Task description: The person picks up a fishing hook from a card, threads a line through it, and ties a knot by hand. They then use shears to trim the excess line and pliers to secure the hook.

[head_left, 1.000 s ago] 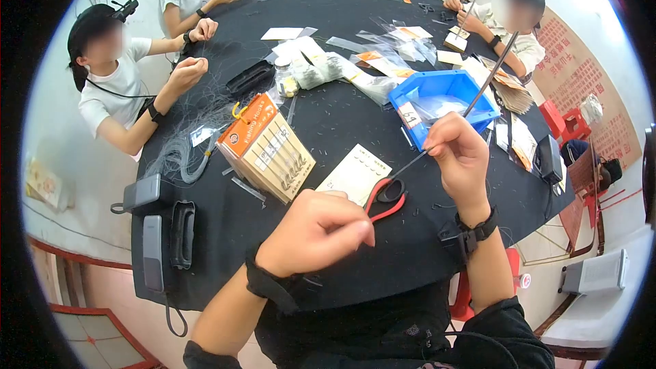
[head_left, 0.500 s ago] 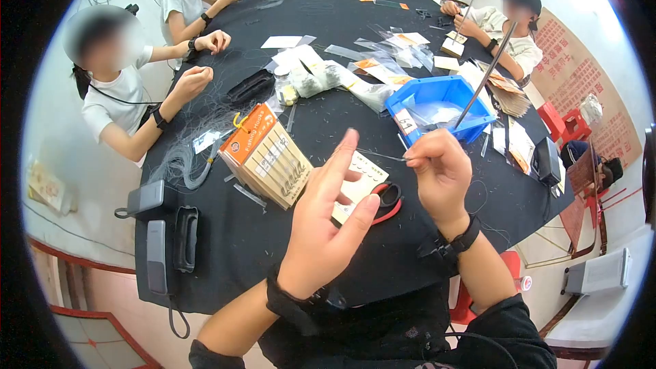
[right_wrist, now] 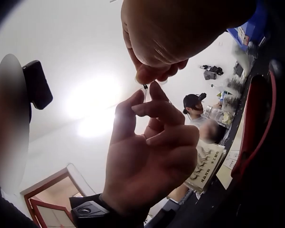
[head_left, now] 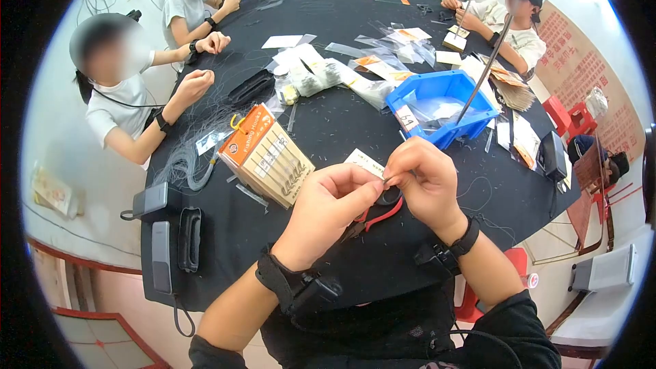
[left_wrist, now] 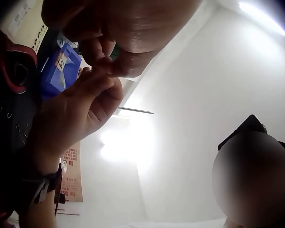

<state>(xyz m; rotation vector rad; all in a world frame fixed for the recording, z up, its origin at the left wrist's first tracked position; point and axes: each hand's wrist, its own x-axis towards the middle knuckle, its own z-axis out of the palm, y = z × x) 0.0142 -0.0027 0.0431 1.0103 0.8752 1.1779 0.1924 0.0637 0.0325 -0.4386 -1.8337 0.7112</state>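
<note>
In the head view, my left hand (head_left: 335, 205) and right hand (head_left: 427, 181) meet fingertip to fingertip over the table. The right thumb and forefinger pinch a small dark piece on a fishing line (right_wrist: 145, 88), seen in the right wrist view. Its thin strand runs down between the left hand's thumb and forefinger, which pinch it. Whether the dark piece is a hook, I cannot tell. Beneath the hands lie red-handled scissors (head_left: 386, 216) and a pale card (head_left: 364, 162), both partly covered. To the left stands a stack of fishing hook cards (head_left: 266, 154) with an orange header.
Beyond my right hand sit a blue bin (head_left: 444, 102) and a slanting metal rod (head_left: 486, 68). Coiled clear line (head_left: 178, 164), grey power banks (head_left: 161, 256) and a jar (head_left: 284, 85) are at the left. Three people work around the black-covered table (head_left: 260, 277).
The left hand first reached forward with fingers spread, then came in to the right hand's fingertips. My right hand has come down and left, still pinching.
</note>
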